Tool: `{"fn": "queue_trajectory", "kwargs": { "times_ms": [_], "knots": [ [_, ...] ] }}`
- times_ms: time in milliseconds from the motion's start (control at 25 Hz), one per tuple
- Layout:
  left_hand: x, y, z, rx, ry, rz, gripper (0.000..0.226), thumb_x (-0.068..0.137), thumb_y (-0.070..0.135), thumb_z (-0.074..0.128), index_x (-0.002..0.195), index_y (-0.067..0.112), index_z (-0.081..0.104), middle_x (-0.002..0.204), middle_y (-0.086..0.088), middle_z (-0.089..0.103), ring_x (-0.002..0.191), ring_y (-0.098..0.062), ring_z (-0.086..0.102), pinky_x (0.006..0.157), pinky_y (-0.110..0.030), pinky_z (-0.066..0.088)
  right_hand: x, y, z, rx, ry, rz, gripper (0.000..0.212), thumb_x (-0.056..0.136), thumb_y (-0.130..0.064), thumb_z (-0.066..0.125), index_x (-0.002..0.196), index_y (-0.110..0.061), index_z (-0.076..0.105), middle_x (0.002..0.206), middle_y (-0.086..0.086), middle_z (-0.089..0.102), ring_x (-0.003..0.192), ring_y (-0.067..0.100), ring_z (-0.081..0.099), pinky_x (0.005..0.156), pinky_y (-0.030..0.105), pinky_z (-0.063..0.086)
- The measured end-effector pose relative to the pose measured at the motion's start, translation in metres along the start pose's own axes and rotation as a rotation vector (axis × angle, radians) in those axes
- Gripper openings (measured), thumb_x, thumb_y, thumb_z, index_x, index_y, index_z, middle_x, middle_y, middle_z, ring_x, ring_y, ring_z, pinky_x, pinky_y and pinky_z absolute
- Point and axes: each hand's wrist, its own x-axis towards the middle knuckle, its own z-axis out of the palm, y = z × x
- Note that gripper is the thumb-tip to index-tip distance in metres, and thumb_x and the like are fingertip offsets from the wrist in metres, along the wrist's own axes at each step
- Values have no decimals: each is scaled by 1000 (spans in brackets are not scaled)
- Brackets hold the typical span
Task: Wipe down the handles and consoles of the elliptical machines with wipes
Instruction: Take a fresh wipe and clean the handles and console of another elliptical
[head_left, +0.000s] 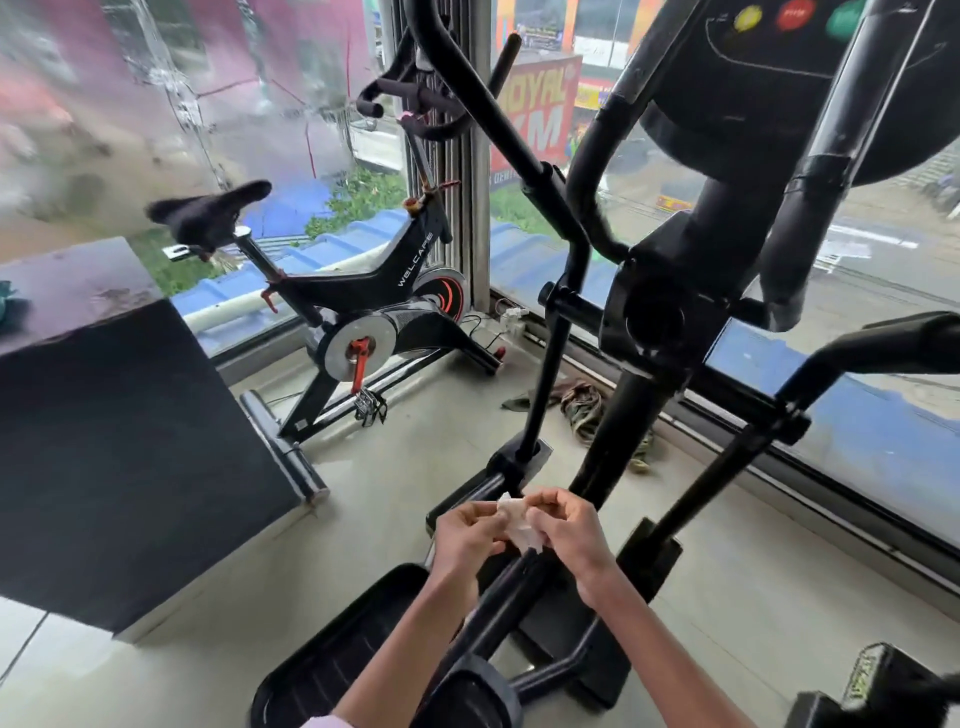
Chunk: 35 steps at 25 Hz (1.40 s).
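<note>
Holding one white wipe (519, 522) between them, the left hand (467, 530) and right hand (569, 535) meet low in the head view, fingers of both curled and pinching the crumpled sheet from either side. Elliptical machine (649, 312): black, beyond the fingers, its console (779, 47) high above them and a curved handle (498, 119) up to their left. Exercise bike (374, 306): black, well apart to the left of the fingers, by the window (156, 104).

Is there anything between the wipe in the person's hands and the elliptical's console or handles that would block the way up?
Nothing visible blocks it. Both the left hand and right hand pinch the wipe low over the elliptical's frame. The left handle and the console stand above with open air between.
</note>
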Motion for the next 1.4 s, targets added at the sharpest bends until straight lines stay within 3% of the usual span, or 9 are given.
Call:
{"fn": "queue_trajectory", "kwargs": {
  "times_ms": [200,400,560,640,760,1000,1120,1240,1400],
  "knots": [
    [13,3,-5,55,-22,-23,6,90,3,66,86,6,70,71,-3,73,62,-8,67,56,-20,49,13,1,4,160,176,141,11,92,-5,65,99,-12,71,88,7,72,79,20,64,69,33,53],
    [23,1,-9,32,-58,-58,12,94,12,62,94,3,70,88,-11,76,83,-24,72,73,-33,58,16,10,1,-239,347,5,24,88,-1,66,108,-14,65,90,2,68,82,18,67,78,33,59],
    [23,3,-9,-59,-105,-44,20,94,18,65,91,-1,68,84,-14,75,76,-22,71,79,-39,60,4,3,7,-532,273,-337,26,89,-3,66,106,-23,67,110,-4,56,91,4,61,80,15,50],
    [22,6,-10,-78,-105,-11,22,93,21,69,87,0,67,79,-13,74,72,-21,71,72,-34,60,-4,-7,10,-420,90,-349,18,94,-10,63,98,-25,71,103,-9,65,95,5,63,82,16,50],
    [20,9,-16,-109,-140,15,23,89,20,73,91,-2,66,83,-17,75,75,-25,72,71,-33,58,-12,-8,13,-328,-144,-316,19,91,-26,73,110,-22,70,103,-7,73,95,8,70,81,22,57],
    [7,11,-34,-96,-255,109,20,82,-3,75,100,-3,67,86,-17,72,78,-25,68,70,-29,55,-8,0,19,-162,-33,-265,10,94,-10,69,97,-13,77,91,1,78,88,22,74,84,36,61],
    [1,10,-41,-119,-275,138,18,81,2,76,97,-4,68,84,-18,72,75,-24,70,70,-30,57,-12,2,21,-176,-129,-239,9,92,-18,72,99,-13,75,92,4,77,89,22,74,82,33,60],
    [-2,10,-46,-124,-244,150,21,81,9,78,94,-6,70,84,-24,72,73,-25,69,72,-33,59,-21,3,25,-192,-208,-244,29,82,-24,83,107,-14,73,98,3,77,91,18,74,83,30,60],
    [-1,8,-50,10,-179,190,16,80,4,79,89,-5,71,72,-16,68,60,-17,60,56,-23,53,-21,4,19,-119,-123,-229,10,86,-14,75,96,-13,77,89,3,77,82,14,71,77,31,59]
  ]
}}
